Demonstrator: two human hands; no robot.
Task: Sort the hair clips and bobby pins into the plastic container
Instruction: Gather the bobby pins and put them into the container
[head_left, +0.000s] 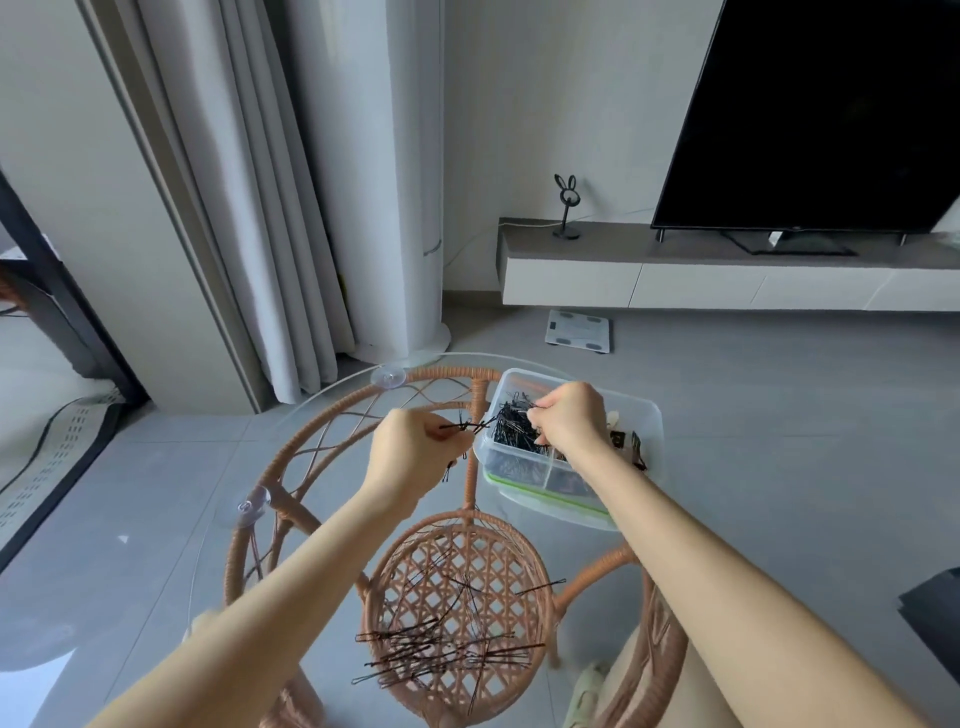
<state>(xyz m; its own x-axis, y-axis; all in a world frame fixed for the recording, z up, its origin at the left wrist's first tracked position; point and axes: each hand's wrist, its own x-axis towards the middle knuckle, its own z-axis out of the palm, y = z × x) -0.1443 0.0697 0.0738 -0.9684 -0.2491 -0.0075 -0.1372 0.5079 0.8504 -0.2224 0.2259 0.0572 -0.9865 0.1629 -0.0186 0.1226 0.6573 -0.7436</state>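
A clear plastic container (647, 415) with a green-edged lid under it sits at the far right of the round glass tabletop (311, 415). One compartment holds a heap of black bobby pins (511, 423); brown hair clips (623, 441) lie in the right compartment. My left hand (415, 457) grips a small bunch of bobby pins (465, 427) just left of the container, some sticking out below the palm. Over the pin compartment my right hand (569, 415) pinches a pin or two. More loose bobby pins (447, 649) lie scattered on the glass near me.
The glass top rests on a woven rattan frame (470, 587) with suction cups (388, 375). On the grey tile floor beyond stand a bathroom scale (577, 331), a low TV cabinet (727, 280) with a television, and curtains (249, 208) at the left.
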